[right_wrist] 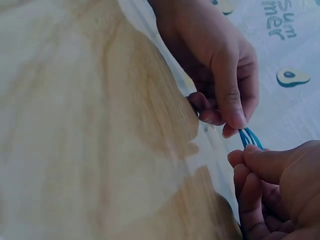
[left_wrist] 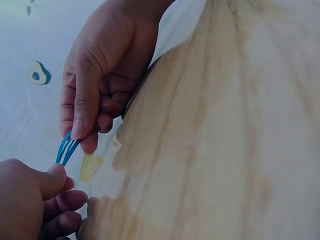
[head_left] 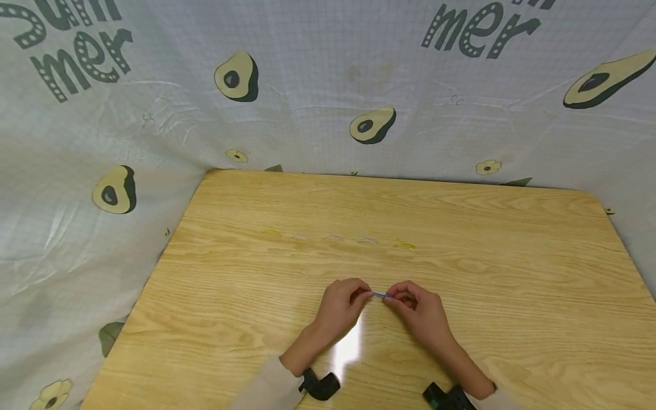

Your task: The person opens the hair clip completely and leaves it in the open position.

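Blue band stretched between your two hands above a wooden table.

Your left hand pinches one end of the band between thumb and forefinger, and your right hand pinches the other end the same way, so the band runs short and taut between them, near the table's front edge. In the left wrist view the band shows as thin blue and white strands; in the right wrist view it sits just between the two sets of fingertips. Further back on the table lies a row of small pale and yellow bands, well apart from your hands. An avocado-print cloth hangs behind and beside the table.
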